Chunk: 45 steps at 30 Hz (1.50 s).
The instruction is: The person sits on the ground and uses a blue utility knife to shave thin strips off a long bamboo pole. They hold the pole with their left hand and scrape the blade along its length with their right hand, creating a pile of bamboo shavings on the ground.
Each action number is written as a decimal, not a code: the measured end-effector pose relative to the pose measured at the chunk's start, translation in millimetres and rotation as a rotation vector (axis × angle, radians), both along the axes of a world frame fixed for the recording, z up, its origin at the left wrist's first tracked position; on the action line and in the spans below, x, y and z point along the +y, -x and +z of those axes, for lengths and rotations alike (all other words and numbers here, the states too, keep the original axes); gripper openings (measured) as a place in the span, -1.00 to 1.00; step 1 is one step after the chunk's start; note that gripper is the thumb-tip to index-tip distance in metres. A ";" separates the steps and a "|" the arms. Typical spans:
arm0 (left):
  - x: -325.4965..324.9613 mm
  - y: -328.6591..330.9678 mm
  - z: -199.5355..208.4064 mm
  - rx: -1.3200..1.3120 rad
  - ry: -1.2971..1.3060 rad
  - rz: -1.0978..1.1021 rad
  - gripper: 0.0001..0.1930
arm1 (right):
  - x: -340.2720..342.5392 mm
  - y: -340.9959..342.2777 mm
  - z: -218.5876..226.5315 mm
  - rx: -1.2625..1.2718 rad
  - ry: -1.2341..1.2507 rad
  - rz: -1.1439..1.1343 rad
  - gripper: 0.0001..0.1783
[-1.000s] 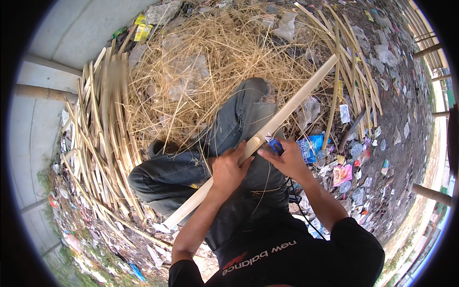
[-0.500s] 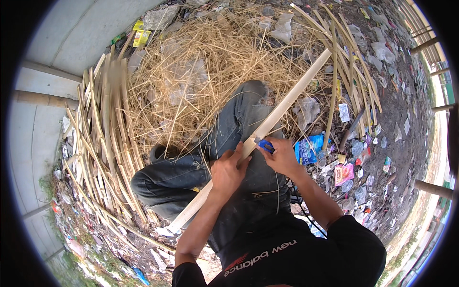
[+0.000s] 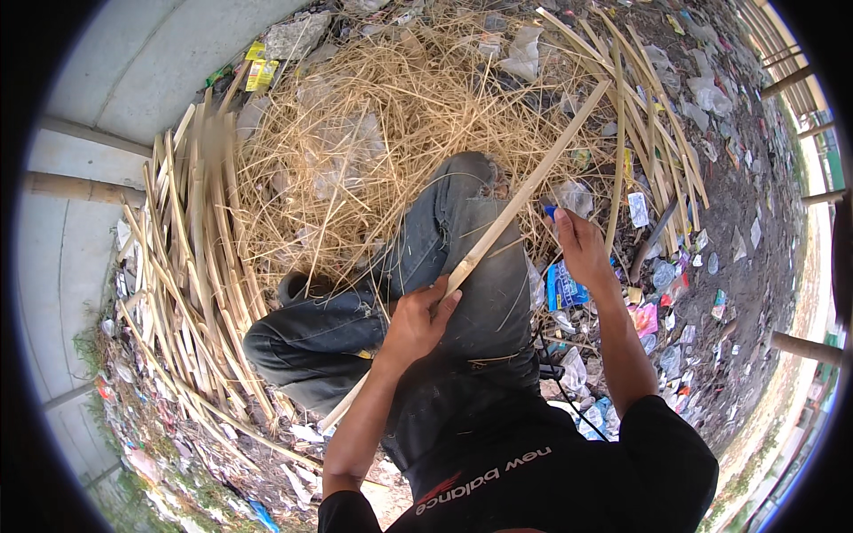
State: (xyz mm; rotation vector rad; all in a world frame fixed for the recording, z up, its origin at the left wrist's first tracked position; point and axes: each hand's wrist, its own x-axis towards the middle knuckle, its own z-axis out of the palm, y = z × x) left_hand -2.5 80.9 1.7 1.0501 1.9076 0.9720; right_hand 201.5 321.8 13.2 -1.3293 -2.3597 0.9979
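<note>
While strip [image 3: 524,188] in hand [image 3: 418,322], blue packet [image 3: 563,288], contents unclear

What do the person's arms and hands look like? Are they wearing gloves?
No gloves! The left hand and right hand are bare, with five-fingered human shapes. The forearms are uncovered too, and no watch shows. Above them are short, plain black sleeves.

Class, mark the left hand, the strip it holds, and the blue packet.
Left hand [image 3: 416,321]: head view, back of hand.
Strip [image 3: 511,206]: head view, stretch beyond the hand.
Blue packet [image 3: 562,288]: head view, middle of its face.
</note>
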 end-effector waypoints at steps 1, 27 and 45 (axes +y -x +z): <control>0.9 0.6 4.7 -0.038 0.055 -0.009 -0.52 | -0.5 -2.5 -7.9 -0.017 -0.057 0.059 -0.55; -62.4 28.1 5.2 -0.041 -0.049 -0.125 -0.63 | 54.9 4.1 -10.1 -0.019 -0.013 0.119 -0.58; -172.1 83.4 9.7 0.176 0.126 -0.066 -0.50 | 219.0 -137.3 -57.1 -0.067 -0.387 -0.637 -0.34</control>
